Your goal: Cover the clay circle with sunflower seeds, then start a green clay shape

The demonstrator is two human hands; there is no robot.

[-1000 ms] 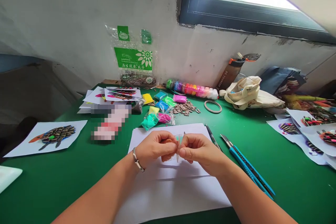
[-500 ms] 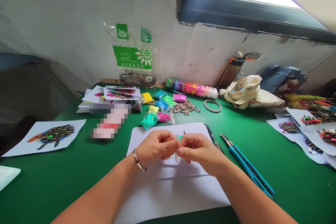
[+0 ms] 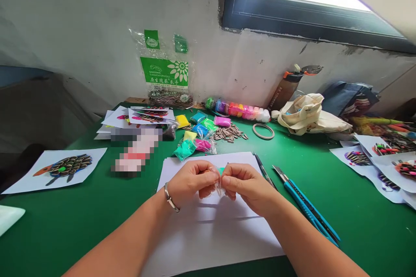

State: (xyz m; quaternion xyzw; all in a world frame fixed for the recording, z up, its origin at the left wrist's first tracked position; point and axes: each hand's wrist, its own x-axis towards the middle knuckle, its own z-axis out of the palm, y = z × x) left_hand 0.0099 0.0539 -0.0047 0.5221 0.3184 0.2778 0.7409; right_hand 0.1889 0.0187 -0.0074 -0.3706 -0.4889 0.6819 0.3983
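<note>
My left hand point(image 3: 195, 178) and my right hand point(image 3: 243, 181) meet above a stack of white paper point(image 3: 208, 242). Both are closed, thumbs against bent fingers, pinching a small clear plastic bag point(image 3: 219, 188) between them. A bit of teal shows behind the fingertips; most of the bag is hidden by my fingers. Just past the paper lie packets of coloured clay, among them a teal packet point(image 3: 184, 150), a pink packet point(image 3: 203, 144) and a yellow packet point(image 3: 182, 120). Loose sunflower seeds point(image 3: 230, 133) are heaped beside them.
Right of the paper lie a pen point(image 3: 264, 169) and a blue utility knife point(image 3: 308, 205), blade showing. A roll of tape point(image 3: 263, 131), a cloth bag point(image 3: 300, 114) and a bottle point(image 3: 282, 91) stand farther back. Seed pictures point(image 3: 69, 169) lie left and right. A seed bag point(image 3: 167, 73) leans on the wall.
My fingertips have drawn slightly apart, and more of the clear plastic shows between them. Everything else on the table stays put.
</note>
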